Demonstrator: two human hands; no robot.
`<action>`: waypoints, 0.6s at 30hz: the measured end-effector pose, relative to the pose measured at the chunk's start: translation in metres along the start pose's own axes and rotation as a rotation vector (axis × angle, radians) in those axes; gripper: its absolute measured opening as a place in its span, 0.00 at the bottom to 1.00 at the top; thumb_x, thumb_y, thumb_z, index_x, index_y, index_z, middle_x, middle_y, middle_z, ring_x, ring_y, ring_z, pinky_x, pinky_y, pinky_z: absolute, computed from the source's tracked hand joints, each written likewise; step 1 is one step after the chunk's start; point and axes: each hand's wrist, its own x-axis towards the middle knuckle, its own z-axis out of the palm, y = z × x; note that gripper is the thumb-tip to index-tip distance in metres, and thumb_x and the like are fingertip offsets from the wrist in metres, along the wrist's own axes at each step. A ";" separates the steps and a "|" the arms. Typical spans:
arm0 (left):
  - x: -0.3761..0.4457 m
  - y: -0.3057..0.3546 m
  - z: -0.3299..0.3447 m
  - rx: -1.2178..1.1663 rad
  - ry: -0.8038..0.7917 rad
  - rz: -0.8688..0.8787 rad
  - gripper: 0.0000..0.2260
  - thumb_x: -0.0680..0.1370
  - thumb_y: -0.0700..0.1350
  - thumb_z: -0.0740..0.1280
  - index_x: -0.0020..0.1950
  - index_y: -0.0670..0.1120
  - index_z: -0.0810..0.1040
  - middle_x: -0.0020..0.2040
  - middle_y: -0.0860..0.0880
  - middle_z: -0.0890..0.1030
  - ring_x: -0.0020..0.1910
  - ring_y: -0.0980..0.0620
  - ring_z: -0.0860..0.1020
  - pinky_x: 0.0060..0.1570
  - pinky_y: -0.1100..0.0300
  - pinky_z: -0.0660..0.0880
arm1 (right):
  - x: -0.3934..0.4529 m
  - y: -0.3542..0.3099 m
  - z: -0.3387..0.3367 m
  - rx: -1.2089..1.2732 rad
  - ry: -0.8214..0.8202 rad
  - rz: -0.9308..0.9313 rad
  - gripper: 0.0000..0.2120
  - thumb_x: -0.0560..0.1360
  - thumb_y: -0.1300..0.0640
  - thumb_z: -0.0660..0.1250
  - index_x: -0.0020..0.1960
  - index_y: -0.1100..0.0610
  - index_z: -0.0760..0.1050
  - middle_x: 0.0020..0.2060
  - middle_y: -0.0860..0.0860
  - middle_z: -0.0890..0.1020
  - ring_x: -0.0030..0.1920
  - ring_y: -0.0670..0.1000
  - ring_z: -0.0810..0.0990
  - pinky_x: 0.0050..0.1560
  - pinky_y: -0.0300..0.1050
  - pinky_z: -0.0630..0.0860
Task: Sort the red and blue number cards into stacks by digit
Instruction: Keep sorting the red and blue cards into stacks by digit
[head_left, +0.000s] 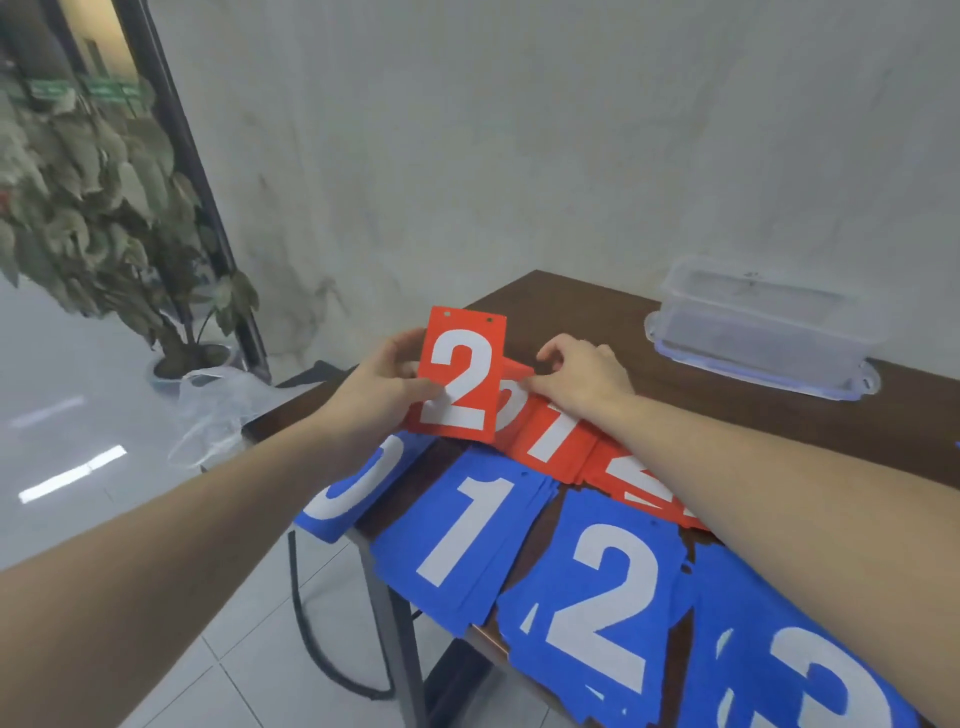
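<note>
Left hand (387, 387) grips a red "2" card (464, 375) upright above the far left part of the table, thumb across the face near the digit's foot and fingers curled behind its left edge. Right hand (582, 376) pinches the top corner of a second red card (511, 397) just behind and to the right of the first; the raised card covers most of its digit, so I cannot tell which number it bears.

Largest around them is the dark wooden table (597, 317), set against a pale wall (519, 130). A clear plastic box (763, 322) stands on its far right side, well apart from the cards. A potted plant (98, 202) stands on the floor to the left, with a crumpled clear plastic bag (228, 410) beside the table corner.

Four blue stacks lie along the near edge: blue "0" (358, 488), blue "1" (467, 540), blue "2" (602, 608) and what looks like a blue "3" (810, 680), cut by the picture's edge. Behind them lie two red stacks: red "1" (550, 441), and another red stack (639, 483) whose digit the right forearm (779, 499) crosses and hides.
</note>
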 end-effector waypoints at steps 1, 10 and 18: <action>0.000 0.000 0.004 0.027 -0.039 0.006 0.26 0.76 0.28 0.65 0.69 0.52 0.73 0.56 0.46 0.85 0.53 0.45 0.85 0.54 0.46 0.81 | 0.000 0.003 -0.001 -0.022 0.018 0.001 0.18 0.73 0.40 0.70 0.59 0.44 0.75 0.55 0.46 0.79 0.62 0.54 0.72 0.59 0.50 0.73; 0.006 0.008 0.079 0.164 -0.272 0.017 0.26 0.78 0.31 0.67 0.73 0.52 0.71 0.56 0.46 0.85 0.54 0.44 0.84 0.57 0.44 0.80 | -0.028 0.076 -0.050 0.207 0.152 0.021 0.06 0.76 0.51 0.68 0.53 0.46 0.76 0.45 0.44 0.79 0.54 0.51 0.79 0.55 0.46 0.75; 0.000 0.012 0.163 0.510 -0.386 0.139 0.24 0.78 0.35 0.69 0.59 0.64 0.73 0.41 0.61 0.84 0.40 0.67 0.81 0.47 0.70 0.79 | -0.091 0.165 -0.113 0.212 0.236 0.143 0.06 0.76 0.54 0.66 0.51 0.44 0.75 0.48 0.47 0.82 0.45 0.50 0.80 0.47 0.43 0.74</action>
